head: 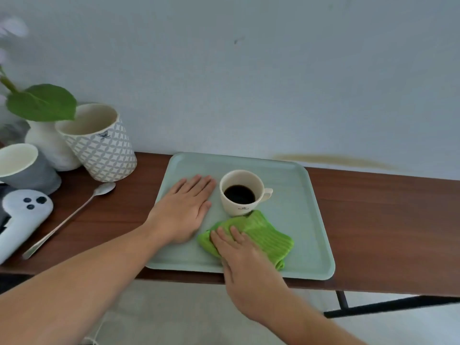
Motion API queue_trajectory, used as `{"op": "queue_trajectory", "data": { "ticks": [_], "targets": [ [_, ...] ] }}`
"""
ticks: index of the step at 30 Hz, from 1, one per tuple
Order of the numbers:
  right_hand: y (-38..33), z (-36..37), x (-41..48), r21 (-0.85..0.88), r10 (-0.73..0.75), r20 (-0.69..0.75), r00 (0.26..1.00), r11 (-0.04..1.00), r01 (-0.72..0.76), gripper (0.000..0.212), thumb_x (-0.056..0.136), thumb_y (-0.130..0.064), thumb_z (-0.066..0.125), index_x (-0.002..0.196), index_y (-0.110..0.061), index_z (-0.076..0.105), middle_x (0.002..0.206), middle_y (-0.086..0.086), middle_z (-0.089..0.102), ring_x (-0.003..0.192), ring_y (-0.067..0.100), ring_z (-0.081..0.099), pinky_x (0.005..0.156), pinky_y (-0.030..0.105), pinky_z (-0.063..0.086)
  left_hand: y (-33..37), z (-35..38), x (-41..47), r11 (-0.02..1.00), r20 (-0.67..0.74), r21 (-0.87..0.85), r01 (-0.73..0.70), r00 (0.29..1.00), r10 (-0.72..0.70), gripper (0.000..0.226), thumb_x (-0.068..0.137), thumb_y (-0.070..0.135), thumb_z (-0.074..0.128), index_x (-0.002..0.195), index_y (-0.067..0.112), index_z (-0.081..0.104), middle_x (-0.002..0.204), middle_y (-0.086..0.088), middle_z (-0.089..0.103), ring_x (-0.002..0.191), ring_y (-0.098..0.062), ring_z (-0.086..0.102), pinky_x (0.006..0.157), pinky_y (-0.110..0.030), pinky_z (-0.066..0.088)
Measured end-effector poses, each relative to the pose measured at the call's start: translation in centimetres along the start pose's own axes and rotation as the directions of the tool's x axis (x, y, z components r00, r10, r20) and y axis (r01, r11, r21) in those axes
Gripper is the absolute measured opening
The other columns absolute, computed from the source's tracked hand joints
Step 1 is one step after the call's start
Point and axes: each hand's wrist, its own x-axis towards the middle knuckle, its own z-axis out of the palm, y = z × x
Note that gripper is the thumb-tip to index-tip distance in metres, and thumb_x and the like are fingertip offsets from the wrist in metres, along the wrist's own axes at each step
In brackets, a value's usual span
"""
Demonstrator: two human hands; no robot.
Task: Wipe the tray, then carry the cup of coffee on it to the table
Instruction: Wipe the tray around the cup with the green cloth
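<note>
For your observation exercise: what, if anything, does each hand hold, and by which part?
Neither grips anything. The right hand presses flat on the near-left part of the green cloth; the left hand lies flat on the tray.

Right half of the tray is wide open, bare surface all the way to the rim. The cup sits mid-tray with its handle poking right, and the green cloth touches its near side, so no gap there. The left hand lies flat just beside the cup, leaving only a thin strip between them. The right hand covers the cloth's near-left part. The wooden shelf right of the tray is bare. The left side is crowded: spoon, patterned pot, grey cup, and what's probably a controller.
</note>
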Motion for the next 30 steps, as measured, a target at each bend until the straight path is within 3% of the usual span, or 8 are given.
{"op": "queue_trajectory", "data": {
  "ticks": [5,7,9,12,14,21,25,30],
  "targets": [
    [0.3,-0.8,1.0,0.190,-0.149,0.135,0.979,0.974,0.122,0.052,0.101,-0.019,0.043,0.152,-0.026,0.038,0.159,-0.011,0.034,0.150,0.012,0.019,0.122,0.025,0.006,-0.1,0.2,0.2,1.000,-0.005,-0.010,0.003,1.000,-0.003,0.061,0.100,0.046,0.006,0.159,0.029,0.004,0.167,0.011,0.006,0.152,-0.008,0.000,0.124,-0.036,0.003],
    [2.6,-1.8,-0.4,0.257,-0.094,0.160,0.983,0.965,0.051,0.052,0.101,-0.025,0.047,0.151,-0.035,0.037,0.158,-0.022,0.029,0.149,0.001,0.011,0.120,0.018,0.001,-0.1,0.2,0.1,1.000,-0.013,-0.026,0.003,1.000,-0.003,0.061,0.100,0.047,0.005,0.159,0.030,0.003,0.167,0.012,0.005,0.152,-0.007,-0.001,0.124,-0.035,0.002],
    [5.2,-2.5,-2.5,0.233,0.082,0.080,0.993,0.967,-0.099,0.053,0.101,-0.033,0.049,0.151,-0.041,0.035,0.157,-0.028,0.021,0.150,0.000,0.006,0.118,0.014,-0.003,-0.1,0.2,0.0,0.999,-0.019,-0.035,0.005,1.000,-0.006,0.061,0.101,0.047,0.006,0.159,0.030,0.004,0.167,0.012,0.006,0.152,-0.007,-0.001,0.124,-0.035,0.002],
    [7.4,-2.6,-4.9,0.053,0.352,-0.057,0.934,0.936,-0.349,0.056,0.100,-0.046,0.041,0.152,-0.048,0.021,0.162,-0.021,0.005,0.151,0.004,-0.001,0.121,0.025,-0.003,-0.1,0.2,-0.1,0.999,-0.028,-0.041,0.003,1.000,-0.004,0.061,0.101,0.047,0.008,0.159,0.029,0.004,0.167,0.011,0.006,0.152,-0.008,-0.001,0.124,-0.035,0.002],
    [7.3,-1.9,-4.7,-0.013,0.423,-0.094,0.901,0.905,-0.426,0.058,0.101,-0.046,0.036,0.155,-0.045,0.015,0.164,-0.014,0.003,0.152,0.010,0.000,0.123,0.033,-0.001,-0.1,0.2,-0.1,0.999,-0.027,-0.039,-0.001,1.000,0.000,0.061,0.101,0.047,0.008,0.159,0.028,0.004,0.167,0.010,0.006,0.153,-0.008,-0.001,0.124,-0.035,0.002],
    [7.5,-1.7,1.4,-0.049,0.516,-0.133,0.846,0.850,-0.525,0.059,0.102,-0.034,0.033,0.158,-0.026,0.018,0.167,0.003,0.009,0.153,0.027,0.007,0.123,0.047,0.006,0.1,-0.2,-0.2,1.000,-0.014,-0.025,-0.008,1.000,0.008,0.062,0.101,0.047,0.007,0.159,0.026,0.002,0.167,0.009,0.004,0.153,-0.009,-0.003,0.124,-0.037,0.002],
    [8.1,-2.4,4.2,-0.099,0.511,-0.064,0.857,0.851,-0.515,0.053,0.100,-0.029,0.034,0.151,-0.017,0.030,0.167,0.007,0.009,0.152,0.032,0.007,0.121,0.054,0.008,0.2,-0.5,-0.3,0.999,-0.022,-0.038,-0.010,1.000,0.009,0.059,0.102,0.042,0.010,0.159,0.026,0.003,0.167,0.009,0.006,0.153,-0.009,0.000,0.124,-0.037,0.005],
    [8.3,-3.1,7.6,-0.117,0.521,0.015,0.853,0.849,-0.516,0.058,0.098,-0.026,0.035,0.154,-0.016,0.025,0.167,0.009,0.004,0.151,0.036,0.002,0.119,0.059,0.006,0.2,-0.6,-0.5,1.000,-0.034,-0.026,-0.015,0.999,0.014,0.059,0.102,0.039,0.010,0.159,0.023,0.010,0.167,0.007,0.011,0.153,-0.011,0.004,0.124,-0.038,0.008]
  ]
}}
